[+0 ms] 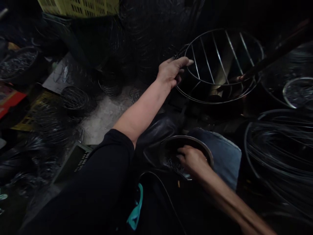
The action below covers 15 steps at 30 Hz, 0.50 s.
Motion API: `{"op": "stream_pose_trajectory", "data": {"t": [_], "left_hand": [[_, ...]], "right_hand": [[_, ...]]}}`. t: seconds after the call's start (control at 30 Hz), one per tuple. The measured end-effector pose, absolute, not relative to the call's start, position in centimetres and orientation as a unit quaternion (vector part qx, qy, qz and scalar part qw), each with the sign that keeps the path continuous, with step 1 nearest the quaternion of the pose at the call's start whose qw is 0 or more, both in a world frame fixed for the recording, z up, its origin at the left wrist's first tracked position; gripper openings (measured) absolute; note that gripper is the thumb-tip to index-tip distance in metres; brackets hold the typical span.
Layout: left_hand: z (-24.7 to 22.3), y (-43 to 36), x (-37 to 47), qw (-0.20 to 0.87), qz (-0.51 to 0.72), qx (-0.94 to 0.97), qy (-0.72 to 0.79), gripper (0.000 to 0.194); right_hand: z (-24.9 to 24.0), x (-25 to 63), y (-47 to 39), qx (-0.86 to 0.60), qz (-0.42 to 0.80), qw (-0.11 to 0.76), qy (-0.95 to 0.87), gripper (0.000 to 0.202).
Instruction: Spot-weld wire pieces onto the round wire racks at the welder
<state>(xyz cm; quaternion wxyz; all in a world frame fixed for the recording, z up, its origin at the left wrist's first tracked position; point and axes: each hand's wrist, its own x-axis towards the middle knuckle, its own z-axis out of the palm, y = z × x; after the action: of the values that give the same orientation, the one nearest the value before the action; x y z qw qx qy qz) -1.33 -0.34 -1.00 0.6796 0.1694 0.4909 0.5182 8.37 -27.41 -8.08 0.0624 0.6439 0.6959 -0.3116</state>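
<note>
Round wire frame (219, 57), one: ahead and to the right, bars across its top; I judge it best steadied lightly, without bending the rim.

Metal bowl (206, 148), one: nearer me, beside a blue sheet (223, 155); I should avoid tipping it.

Left hand (171, 71): at the frame's left rim, fingers part-curled; I cannot tell whether they grip the wire.

Right hand (193, 160): inside the bowl, fingertips lowered; I cannot tell whether they pinch anything.

Small metal pieces (174, 164), several: in the bowl, best separated by fingertip feel in this dimness.
</note>
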Motion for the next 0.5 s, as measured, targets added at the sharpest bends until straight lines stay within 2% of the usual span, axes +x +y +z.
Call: {"op": "stream_pose_trajectory", "data": {"t": [0.1,0.3,0.4,0.5], "left_hand": [[-1.4,-2.9,-2.0,0.665,0.534,0.214,0.476,0.042],[-3.2,-5.1,-2.1,0.666,0.573,0.216,0.425,0.055],[-3.0,-5.6,-1.9,0.666,0.583,0.198,0.421,0.055],[-2.5,-5.9,-1.6,0.665,0.591,0.165,0.427,0.054]], "right_hand": [[-9.4,6.7,-28.3,0.662,-0.381,0.053,0.643,0.021],[-11.0,7.4,-28.3,0.672,-0.415,-0.068,0.61,0.018],[-10.2,9.1,-28.6,0.687,-0.482,-0.183,0.511,0.021],[-8.5,10.3,-29.5,0.66,-0.609,-0.322,0.299,0.037]]}}
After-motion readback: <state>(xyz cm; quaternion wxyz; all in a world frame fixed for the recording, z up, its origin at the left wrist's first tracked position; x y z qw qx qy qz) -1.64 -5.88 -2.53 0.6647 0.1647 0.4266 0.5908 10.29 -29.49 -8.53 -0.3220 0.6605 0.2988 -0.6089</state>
